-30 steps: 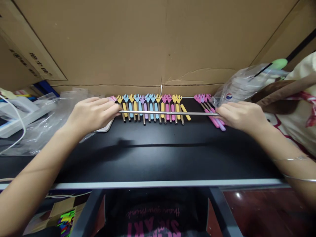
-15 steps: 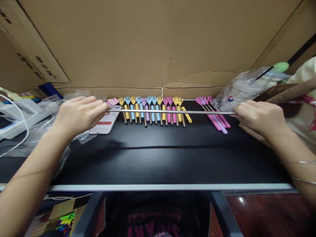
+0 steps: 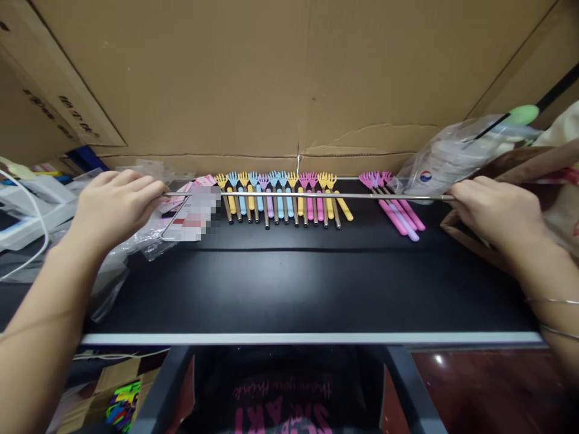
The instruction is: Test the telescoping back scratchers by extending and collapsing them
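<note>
Metal by its sheen, a thin straight silvery rod (image 3: 292, 195) runs almost level across the middle of the head view, raised above the matte black tabletop (image 3: 280, 292), where its dark shadow falls lower in the frame. The left hand (image 3: 115, 205), at middle left, is curled tightly round one end; the right hand (image 3: 500, 208), at middle right, is closed round the other.

The rod should prove light and stiff, though so slender a length might bend if forced at the centre. Its polished surface could slip in bare fingers, so a full-fist hold near each end, palms facing down, seems sound.

Behind it, at centre, lies a row of backscratchers with yellow, blue, purple and pink handles (image 3: 281, 210); a smaller pink and purple bunch (image 3: 404, 221) lies right of centre.

Both tips are buried in the fists, so what finishes them cannot be seen; the rod may be made of sliding sections, but the joints are too fine to be sure. A mosaic patch masks part of the pale phone (image 3: 187, 222) at left, and the brown cloth (image 3: 538, 161) at the right edge is cut off.
</note>
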`<action>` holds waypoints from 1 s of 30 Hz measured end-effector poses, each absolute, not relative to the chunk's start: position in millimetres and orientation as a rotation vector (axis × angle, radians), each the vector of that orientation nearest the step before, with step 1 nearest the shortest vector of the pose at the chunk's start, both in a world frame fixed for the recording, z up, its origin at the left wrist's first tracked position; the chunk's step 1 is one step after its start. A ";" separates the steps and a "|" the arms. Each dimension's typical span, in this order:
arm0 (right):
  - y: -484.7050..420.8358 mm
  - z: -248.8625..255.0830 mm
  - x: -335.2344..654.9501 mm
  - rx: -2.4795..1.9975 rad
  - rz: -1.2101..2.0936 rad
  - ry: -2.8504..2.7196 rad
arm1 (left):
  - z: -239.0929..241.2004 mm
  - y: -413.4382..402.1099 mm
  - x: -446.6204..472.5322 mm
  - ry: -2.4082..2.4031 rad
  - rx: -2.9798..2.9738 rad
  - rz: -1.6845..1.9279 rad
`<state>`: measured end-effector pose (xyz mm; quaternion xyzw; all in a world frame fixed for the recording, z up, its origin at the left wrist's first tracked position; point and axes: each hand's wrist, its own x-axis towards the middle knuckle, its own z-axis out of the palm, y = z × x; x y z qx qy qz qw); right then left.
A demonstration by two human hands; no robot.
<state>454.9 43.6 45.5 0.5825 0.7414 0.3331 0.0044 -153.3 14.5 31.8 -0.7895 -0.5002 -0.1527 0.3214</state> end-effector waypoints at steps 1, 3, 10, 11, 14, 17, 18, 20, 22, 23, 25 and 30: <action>44.6 43.7 456.9 1.817 1.087 2.318 | 30.9 15.5 -154.8 -1.302 -2.034 -0.363; 47.5 39.0 462.6 1.806 1.217 2.297 | 29.1 17.3 -157.5 -1.269 -1.956 -0.283; 51.2 26.9 476.6 1.692 1.517 2.289 | 27.5 22.2 -158.9 -1.188 -1.964 -0.257; 51.0 26.5 476.9 1.689 1.519 2.288 | 27.3 22.7 -158.8 -1.180 -1.958 -0.261; 50.8 25.6 478.1 1.679 1.513 2.305 | 25.1 22.6 -160.2 -1.125 -1.925 -0.260; 51.1 23.6 481.6 1.694 1.470 2.325 | 21.2 20.8 -163.3 -1.057 -1.926 -0.249; 51.1 22.7 482.8 1.710 1.449 2.322 | 19.9 20.2 -164.1 -1.047 -1.944 -0.239; 51.0 21.0 484.7 1.748 1.405 2.315 | 17.8 19.4 -164.8 -1.044 -1.987 -0.225; 50.6 20.1 485.1 1.783 1.363 2.317 | 17.0 19.1 -164.3 -1.044 -2.013 -0.241; 50.3 19.9 484.7 1.801 1.346 2.320 | 17.0 19.0 -163.6 -1.042 -2.016 -0.257; 49.4 20.3 483.1 1.842 1.314 2.328 | 17.6 18.7 -162.1 -1.040 -2.013 -0.291; 46.1 21.7 477.9 1.944 1.263 2.293 | 19.0 17.5 -160.2 -1.030 -1.975 -0.348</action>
